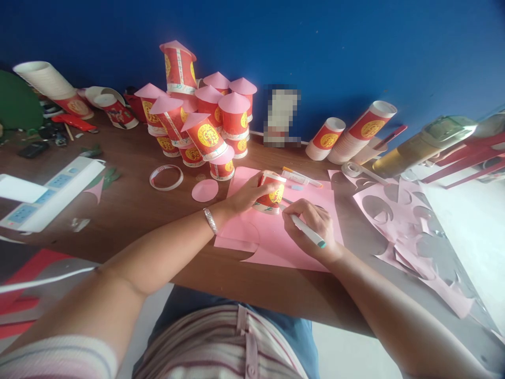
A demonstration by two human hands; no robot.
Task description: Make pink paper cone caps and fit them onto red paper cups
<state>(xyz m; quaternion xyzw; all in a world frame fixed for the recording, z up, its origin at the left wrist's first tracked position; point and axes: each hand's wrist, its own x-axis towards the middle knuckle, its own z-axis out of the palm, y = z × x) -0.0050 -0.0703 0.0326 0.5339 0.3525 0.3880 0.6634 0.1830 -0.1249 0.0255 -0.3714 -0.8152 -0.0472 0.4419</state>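
A red paper cup with a yellow emblem stands rim down on a pink paper sheet. My left hand is wrapped round its far left side. In my right hand is a white marker with a green end, its tip close to the cup's white lower band; whether it touches I cannot tell. Behind the cup lie more markers on the sheet. Left of my left hand are a pink paper disc and a roll of tape.
Cups with pink cone tops are stacked at the back. Stacked paper cups lean by the blue wall. Cut pink scraps and a gold bottle lie right. A power strip sits left.
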